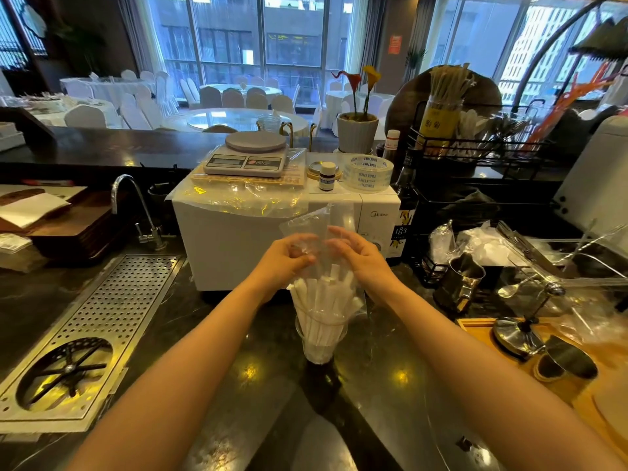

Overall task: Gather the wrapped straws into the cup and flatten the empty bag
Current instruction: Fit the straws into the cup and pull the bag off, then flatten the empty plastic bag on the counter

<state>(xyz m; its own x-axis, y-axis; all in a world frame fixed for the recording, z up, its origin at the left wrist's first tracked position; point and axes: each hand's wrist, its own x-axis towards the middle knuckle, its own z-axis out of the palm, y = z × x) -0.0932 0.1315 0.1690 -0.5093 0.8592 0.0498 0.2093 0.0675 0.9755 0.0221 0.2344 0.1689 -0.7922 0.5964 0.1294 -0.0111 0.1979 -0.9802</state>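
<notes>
Dark polished bar counter (pixel 217 385), banquet hall through the windows behind; a white microwave (pixel 244 239) sits at 12 o'clock from the work spot and a perforated drip tray (pixel 112 307) at 9. I read the clear cup (pixel 321 345) as standing upright on the counter between the two forearms, with the wrapped straws (pixel 323 300) bundled in it, long axis near vertical and fanning toward 11 and 1 at the top. The plastic bag (pixel 314 226) is draped over the straw tops and rises toward 12. Left hand (pixel 283 263) pinches the film at 10 o'clock of the bundle, fingers curled onto it; right hand (pixel 360 256) pinches at 2 o'clock, likewise closed on film. Both sit above the straw tips, about equally near. My judgement: the coming move turns on lifting the bag straight along the straw axis, toward 12, so the bundle stays seated. Hard to make out: where the bag's mouth ends, whether its lower edge is tucked inside the rim or outside it, and the straw bottoms through the glare. Fingertips are partly veiled by film.
</notes>
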